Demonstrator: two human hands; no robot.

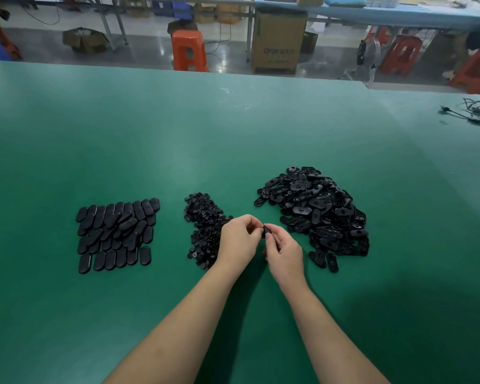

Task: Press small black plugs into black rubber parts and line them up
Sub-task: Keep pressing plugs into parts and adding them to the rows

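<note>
— Green covers the whole counter [178, 128], and three black groups lie on it. What do you make of them?

— On the left, oval rubber parts [117, 234] lie flat in overlapping rows. In the middle is a loose heap of small plugs [203, 217]. On the right is a bigger, untidy pile of rubber parts [316, 209], some showing a hole in the face.

— And the hands?

— Both are together, just in front of the gap between the plug heap and the big pile. The left hand [237, 239] has its fingers curled, thumb and fingertips meeting at the tip. The right hand [284, 252] pinches one black rubber part [267, 231] between thumb and fingers, held up off the counter.

— Does the left hand hold a plug?

— It touches the held part, fingertips closed against it; whether a plug sits between them I cannot tell, it is too small and dark.

— Anything else around?

— A tangle of black cable [474, 110] at the far right edge of the counter. Beyond the counter, orange plastic stools [190, 51] and a cardboard box [277, 42] stand on the floor.
</note>
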